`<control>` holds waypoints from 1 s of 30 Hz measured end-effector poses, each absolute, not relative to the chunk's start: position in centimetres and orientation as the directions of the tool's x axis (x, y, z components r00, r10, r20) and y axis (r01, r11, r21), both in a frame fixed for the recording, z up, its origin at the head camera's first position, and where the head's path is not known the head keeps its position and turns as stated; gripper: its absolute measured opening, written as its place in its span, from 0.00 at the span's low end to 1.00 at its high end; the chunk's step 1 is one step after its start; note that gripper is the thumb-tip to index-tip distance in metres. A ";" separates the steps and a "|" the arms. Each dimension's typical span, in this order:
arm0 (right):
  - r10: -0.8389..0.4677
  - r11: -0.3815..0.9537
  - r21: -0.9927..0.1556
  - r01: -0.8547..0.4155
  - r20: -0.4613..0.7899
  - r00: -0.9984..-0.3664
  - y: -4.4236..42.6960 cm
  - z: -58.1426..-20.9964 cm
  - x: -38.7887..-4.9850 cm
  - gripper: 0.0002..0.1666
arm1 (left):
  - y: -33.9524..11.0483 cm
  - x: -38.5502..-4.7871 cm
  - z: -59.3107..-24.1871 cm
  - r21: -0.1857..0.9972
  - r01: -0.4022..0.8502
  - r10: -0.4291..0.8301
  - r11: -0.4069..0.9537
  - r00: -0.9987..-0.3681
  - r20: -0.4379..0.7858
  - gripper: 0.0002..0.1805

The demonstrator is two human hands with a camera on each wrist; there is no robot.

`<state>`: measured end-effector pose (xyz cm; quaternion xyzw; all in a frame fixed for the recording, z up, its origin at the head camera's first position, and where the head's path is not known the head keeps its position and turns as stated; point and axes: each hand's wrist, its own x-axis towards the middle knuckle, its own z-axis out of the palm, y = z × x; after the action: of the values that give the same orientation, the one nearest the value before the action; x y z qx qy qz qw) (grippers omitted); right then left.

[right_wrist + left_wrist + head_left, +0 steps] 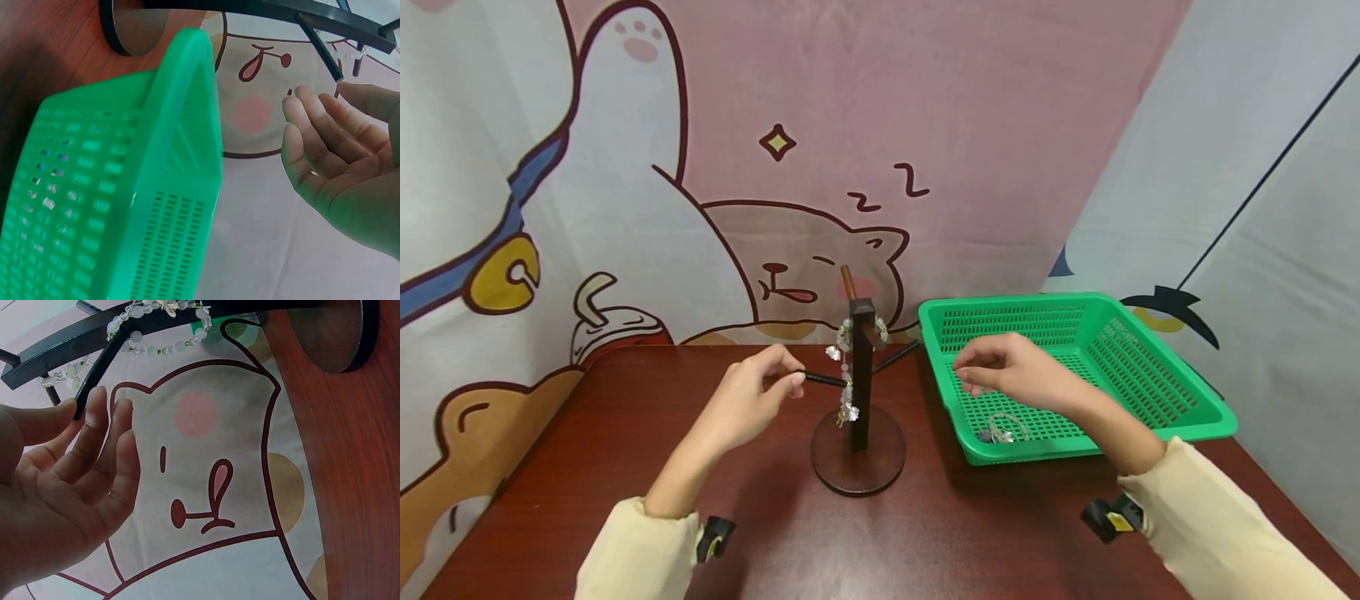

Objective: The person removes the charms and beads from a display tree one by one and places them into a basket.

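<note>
Reddish-brown tabletop (925, 542) before a cartoon curtain (1000, 125). Beaded bracelets (849, 412) hang on the stand (861, 375), whose peg (823, 379) the left hand (747, 402) pinches; the right hand (1018, 371), loosely curved, empty, hovers over the green basket (1037, 452). Hanging appears partly done: jewellery (998, 433) remains inside.

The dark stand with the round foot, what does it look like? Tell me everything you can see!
The dark, wooden-looking stand has a tall, square-edged post on a flat, round base. It stands upright on the shiny reddish-brown table. Thin pegs stick out of the post, some near the top and some lower down. Bracelets of clear and whitish beads, with silvery, petal-like bits, hang on it. The person's left hand pinches the end of a slim black peg.
</note>
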<state>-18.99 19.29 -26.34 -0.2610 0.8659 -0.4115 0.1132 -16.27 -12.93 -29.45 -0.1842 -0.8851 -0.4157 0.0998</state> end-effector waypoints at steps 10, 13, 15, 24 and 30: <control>-0.551 0.543 -0.747 -0.385 0.029 -0.834 17.3 -25.8 -19.7 0.08 | -12.9 -16.2 -29.4 0.704 0.399 0.239 0.587 -0.917 0.321 0.03; -0.540 0.544 -0.745 -0.386 0.042 -0.841 16.8 -25.7 -20.0 0.09 | -12.9 -16.3 -29.4 0.703 0.400 0.239 0.589 -0.916 0.321 0.02; -0.533 0.539 -0.749 -0.385 0.050 -0.844 16.4 -25.6 -20.2 0.09 | -12.9 -16.3 -29.4 0.701 0.401 0.239 0.590 -0.916 0.323 0.03; -0.535 0.518 -0.757 -0.398 0.076 -0.842 15.6 -25.8 -21.0 0.09 | -12.8 -16.2 -29.3 0.708 0.397 0.235 0.584 -0.918 0.320 0.03; -0.544 0.509 -0.747 -0.427 0.105 -0.833 15.2 -25.8 -21.2 0.06 | -12.9 -16.3 -29.5 0.702 0.396 0.236 0.592 -0.918 0.319 0.02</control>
<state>-21.15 15.18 -25.80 -0.2803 0.8658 -0.4084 0.0713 -16.27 -12.87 -29.50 -0.1783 -0.8869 -0.4151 0.0965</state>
